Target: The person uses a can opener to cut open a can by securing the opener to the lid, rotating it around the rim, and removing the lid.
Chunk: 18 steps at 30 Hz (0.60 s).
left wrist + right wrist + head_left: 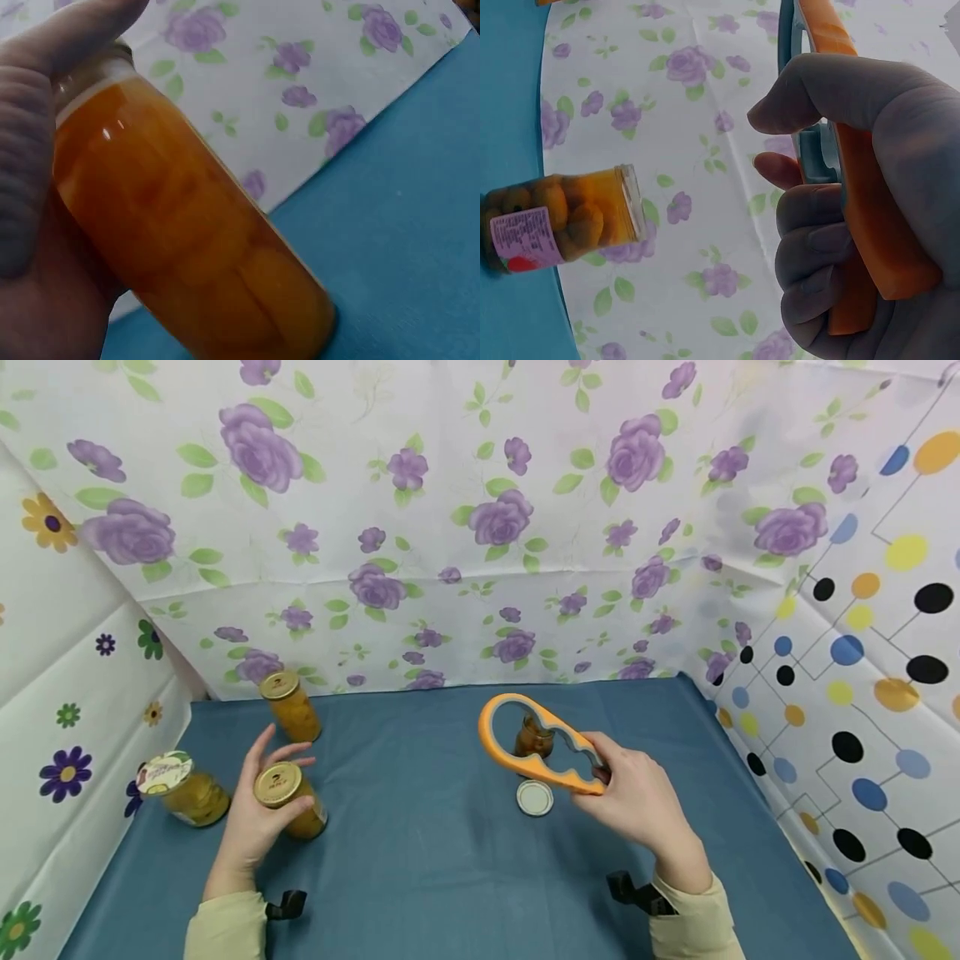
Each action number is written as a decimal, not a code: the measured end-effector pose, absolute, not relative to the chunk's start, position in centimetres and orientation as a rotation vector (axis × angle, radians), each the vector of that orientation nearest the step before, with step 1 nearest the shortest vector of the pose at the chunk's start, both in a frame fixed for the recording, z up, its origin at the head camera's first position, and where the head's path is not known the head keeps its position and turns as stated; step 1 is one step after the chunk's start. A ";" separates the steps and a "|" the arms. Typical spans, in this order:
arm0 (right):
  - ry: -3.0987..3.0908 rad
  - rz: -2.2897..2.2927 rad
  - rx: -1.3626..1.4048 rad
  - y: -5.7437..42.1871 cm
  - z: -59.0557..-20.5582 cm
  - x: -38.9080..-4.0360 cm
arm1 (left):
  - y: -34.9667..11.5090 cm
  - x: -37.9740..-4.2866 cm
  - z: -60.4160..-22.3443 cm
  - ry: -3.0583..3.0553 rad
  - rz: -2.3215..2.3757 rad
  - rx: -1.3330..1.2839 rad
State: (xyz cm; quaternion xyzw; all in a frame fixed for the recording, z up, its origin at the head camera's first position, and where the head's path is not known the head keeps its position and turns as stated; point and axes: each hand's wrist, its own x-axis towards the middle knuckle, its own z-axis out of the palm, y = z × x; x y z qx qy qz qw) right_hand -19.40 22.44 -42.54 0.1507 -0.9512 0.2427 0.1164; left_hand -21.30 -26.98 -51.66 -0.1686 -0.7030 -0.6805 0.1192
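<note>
My left hand point(251, 827) is round a gold-lidded glass jar of orange fruit point(306, 818), its thumb across the front near the lid; the jar stands on the blue cloth. The left wrist view shows this jar point(195, 225) close up, most of the fingers hidden behind it. In my right hand point(637, 789) I grip the handles of an orange jar opener point(495, 750) with a grey toothed inner edge, held up over the cloth. Through its loop appears a lidless jar point(532, 739), whose pink label shows in the right wrist view. A loose lid point(535, 797) lies in front of that jar.
Behind my left hand is another gold-lidded jar point(296, 714). A wider jar with a patterned lid point(187, 789) stands to its left. A flowered sheet point(450, 610) rises at the back, with patterned sheets at both sides of the blue cloth point(420, 860).
</note>
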 end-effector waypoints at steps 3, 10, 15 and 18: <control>-2.771 0.730 0.470 21.8 -42.6 -19.5 | -27.2 -21.1 -52.3 -2.080 -1.972 -0.470; -2.787 0.768 0.475 21.2 -42.9 -19.5 | -27.6 -21.0 -53.3 -2.245 -1.851 -0.345; -2.794 0.773 0.450 21.6 -42.8 -19.5 | -27.4 -21.3 -53.6 -2.330 -1.781 -0.311; -2.797 0.764 0.434 22.1 -42.7 -19.3 | -27.2 -21.3 -54.1 -2.383 -1.756 -0.340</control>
